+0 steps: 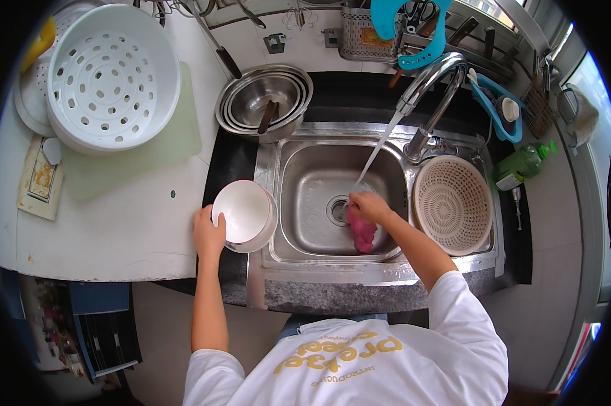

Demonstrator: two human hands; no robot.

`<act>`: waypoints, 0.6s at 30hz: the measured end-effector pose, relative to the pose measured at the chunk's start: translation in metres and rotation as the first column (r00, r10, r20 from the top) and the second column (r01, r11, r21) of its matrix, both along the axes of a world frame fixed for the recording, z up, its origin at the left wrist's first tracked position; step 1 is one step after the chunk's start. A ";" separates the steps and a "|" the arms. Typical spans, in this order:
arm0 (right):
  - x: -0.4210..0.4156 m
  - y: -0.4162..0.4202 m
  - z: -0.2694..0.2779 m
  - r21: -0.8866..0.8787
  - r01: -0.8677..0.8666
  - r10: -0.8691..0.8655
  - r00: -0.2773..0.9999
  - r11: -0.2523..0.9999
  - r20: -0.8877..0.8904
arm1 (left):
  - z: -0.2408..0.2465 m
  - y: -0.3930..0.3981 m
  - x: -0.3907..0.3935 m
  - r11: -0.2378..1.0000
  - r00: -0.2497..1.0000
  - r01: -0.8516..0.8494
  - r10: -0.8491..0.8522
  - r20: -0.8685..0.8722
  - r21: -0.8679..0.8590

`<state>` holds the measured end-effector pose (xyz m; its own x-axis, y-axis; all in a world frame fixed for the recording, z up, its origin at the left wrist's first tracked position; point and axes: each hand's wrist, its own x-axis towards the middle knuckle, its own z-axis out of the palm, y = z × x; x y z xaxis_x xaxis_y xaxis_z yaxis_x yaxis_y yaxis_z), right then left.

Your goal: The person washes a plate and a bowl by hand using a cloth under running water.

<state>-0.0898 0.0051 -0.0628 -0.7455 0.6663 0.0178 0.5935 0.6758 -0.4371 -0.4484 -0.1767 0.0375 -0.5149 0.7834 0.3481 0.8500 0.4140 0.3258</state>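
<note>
My left hand [210, 233] grips the rim of a white bowl [242, 210] with a thin red edge, thumb inside and fingers outside. That bowl rests on another bowl [254, 247] on the black counter, left of the sink. Over the steel sink [310, 188], my right hand [370, 207] is closed on a pink cloth [362, 233], which hangs down beside the drain [338, 210]. Water [381, 147] runs from the chrome faucet [432, 86] down onto or just behind the right hand.
Nested steel bowls [264, 101] stand behind the sink's left corner. A beige plastic colander [452, 205] sits on the right drainboard, near a green bottle [523, 165]. On the left, a white perforated basket [113, 81] lies over a pale green mat [132, 172]. Knives [462, 31] stand in a rack behind.
</note>
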 end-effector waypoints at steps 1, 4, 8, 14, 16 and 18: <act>0.002 0.007 0.009 -0.017 0.033 -0.034 0.997 0.999 -0.065 | 0.016 0.007 0.019 0.991 0.998 0.068 -0.070 0.010 0.113; -0.002 0.015 0.040 -0.122 0.107 -0.132 0.967 0.987 -0.219 | 0.042 0.033 0.078 0.879 0.935 0.289 -0.343 0.084 0.379; -0.019 0.014 0.063 -0.284 0.121 -0.238 0.874 0.951 -0.424 | 0.006 0.082 0.152 0.834 0.496 0.430 -0.538 0.682 0.346; -0.005 0.024 0.093 -0.522 0.007 -0.386 0.681 0.853 -0.622 | -0.015 0.161 0.185 0.660 0.387 0.746 -0.533 0.752 0.085; 0.004 0.033 0.098 -0.554 0.030 -0.447 0.628 0.832 -0.637 | -0.011 0.173 0.180 0.538 0.348 0.843 -0.555 0.756 0.007; 0.017 0.041 0.097 -0.543 0.089 -0.472 0.622 0.835 -0.625 | -0.008 0.180 0.174 0.574 0.335 0.814 -0.590 0.735 0.089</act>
